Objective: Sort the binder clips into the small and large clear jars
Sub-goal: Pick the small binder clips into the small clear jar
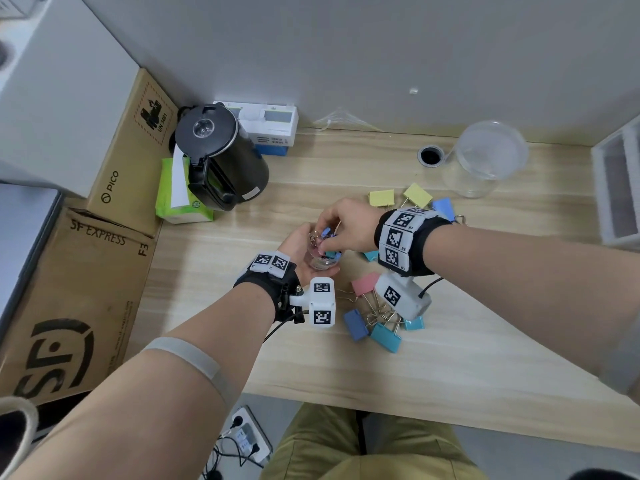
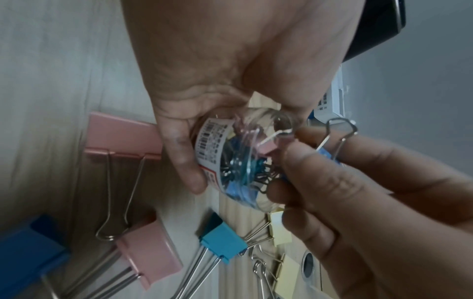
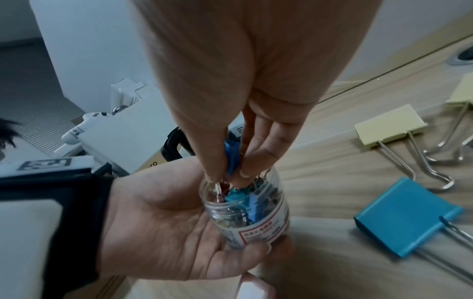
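My left hand (image 1: 304, 251) grips the small clear jar (image 1: 323, 259) (image 2: 230, 159) (image 3: 245, 210), which bears a white label and holds several small coloured clips. My right hand (image 1: 343, 225) pinches a small blue binder clip (image 3: 231, 159) (image 2: 325, 153) at the jar's mouth. Large clips lie on the table: pink (image 1: 365, 284), dark blue (image 1: 355, 323), teal (image 1: 386, 337), and two yellow ones (image 1: 381, 197) farther back. The large clear jar (image 1: 485, 161) stands at the back right with its lid on.
A black kettle (image 1: 221, 157) and a green tissue pack (image 1: 176, 199) stand at the back left, with cardboard boxes (image 1: 131, 150) beside the table. A white drawer unit (image 1: 620, 188) is at the right edge. A cable hole (image 1: 430, 155) sits near the large jar.
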Demonstrator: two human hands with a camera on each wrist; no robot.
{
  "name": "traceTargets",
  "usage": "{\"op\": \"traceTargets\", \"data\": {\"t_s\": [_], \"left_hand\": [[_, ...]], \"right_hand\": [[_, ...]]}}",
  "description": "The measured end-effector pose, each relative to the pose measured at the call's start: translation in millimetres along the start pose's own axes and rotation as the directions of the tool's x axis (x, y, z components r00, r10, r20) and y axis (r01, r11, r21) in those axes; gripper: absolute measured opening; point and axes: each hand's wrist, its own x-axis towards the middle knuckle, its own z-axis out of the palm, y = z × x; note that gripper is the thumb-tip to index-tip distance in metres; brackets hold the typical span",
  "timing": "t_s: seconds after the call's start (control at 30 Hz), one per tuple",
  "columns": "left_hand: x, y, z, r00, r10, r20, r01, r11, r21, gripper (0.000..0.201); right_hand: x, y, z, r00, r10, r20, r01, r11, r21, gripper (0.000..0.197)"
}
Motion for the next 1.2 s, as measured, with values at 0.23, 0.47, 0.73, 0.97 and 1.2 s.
{"op": "traceTargets", "data": {"t_s": [0.23,0.47,0.73,0.97,1.2], "left_hand": [[5,-17,15,0.997,-0.045,0.057,0.043,0.998,0.045,0.033],[1,-28,44,0.990,-0.061,0.124,0.053,0.996,0.066,0.029],[4,-29,73,0.982,-0.075,0.175,0.066,0.996,0.054,0.029],[6,-28,94,0.974,-0.171,0.151,0.150,0.979,0.140,0.059],[9,-31,105,0.962,-0.187,0.201,0.162,0.978,0.134,0.069]], "right_hand": [[-36,9,-3,1.000,0.001,-0.006,-0.001,1.000,0.022,0.022],[-60,31,9,0.990,-0.015,-0.137,0.015,1.000,-0.003,0.015],[-83,54,3,0.954,-0.013,-0.300,0.049,0.992,0.112,0.011],[-101,116,-31,0.786,0.332,-0.521,-0.166,0.926,0.340,0.008],[-143,198,-38,0.591,0.764,-0.260,-0.775,0.627,0.083,0.071]]}}
